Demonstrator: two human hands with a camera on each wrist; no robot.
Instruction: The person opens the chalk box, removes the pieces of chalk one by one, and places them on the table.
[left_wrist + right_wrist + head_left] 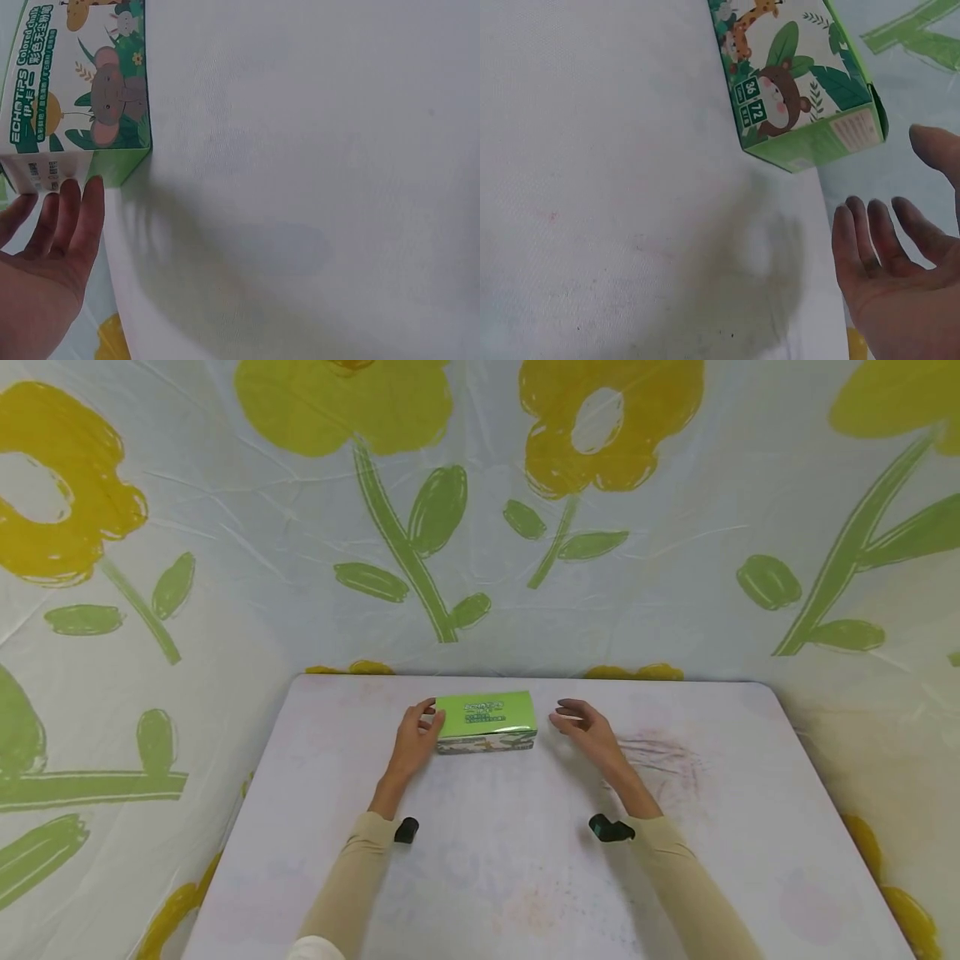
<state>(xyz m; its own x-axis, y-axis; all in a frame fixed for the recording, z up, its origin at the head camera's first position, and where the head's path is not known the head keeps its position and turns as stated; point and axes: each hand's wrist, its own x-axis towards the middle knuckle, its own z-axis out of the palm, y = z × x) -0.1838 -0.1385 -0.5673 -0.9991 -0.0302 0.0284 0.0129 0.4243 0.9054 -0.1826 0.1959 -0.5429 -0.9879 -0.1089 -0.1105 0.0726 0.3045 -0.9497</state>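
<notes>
A green-topped box of colored chalk (486,714) lies on the table near its far edge. Its side, printed with an elephant, a giraffe and a bear, faces the person. At the box's left end is my left hand (414,739), fingertips right at the end panel and fingers fairly straight in the left wrist view. My right hand (592,737) hovers a short gap off the right end, its fingers loosely bent around nothing. The right wrist view shows that gap between the chalk box (795,82) and the fingertips.
The white table (487,860) carries faint colored smudges, with darker streaks (660,756) to the right of the box. A cloth wall (300,568) printed with large yellow flowers rises behind the table and at both sides. Each wrist wears a small black camera (611,828).
</notes>
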